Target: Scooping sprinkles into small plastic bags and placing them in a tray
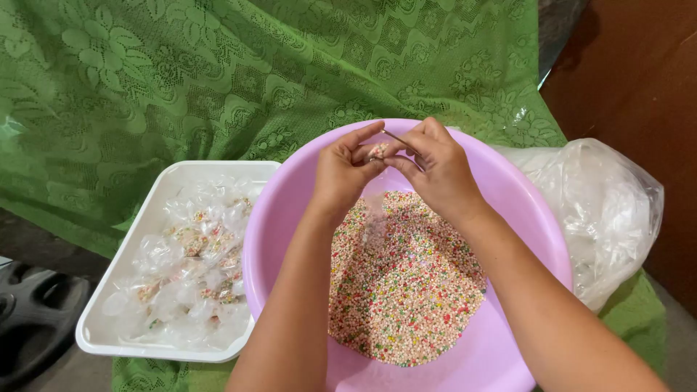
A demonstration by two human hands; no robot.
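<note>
A wide pink basin [283,210] sits in front of me, holding a heap of tiny multicoloured sugar beads [403,283]. Above its far side my left hand [343,174] pinches a small clear plastic pouch [377,151] partly filled with beads. My right hand [435,168] meets it there, fingers closed on the pouch's top and on a thin stick or tie [398,138]. Both forearms reach over the basin.
A white rectangular tray [156,210] on the left holds several small filled clear pouches [192,268]. A crumpled clear plastic bag [602,210] lies on the right. Green lace cloth [218,80] covers the surface. A brown wooden panel [639,87] stands at right, a black object [33,312] at bottom left.
</note>
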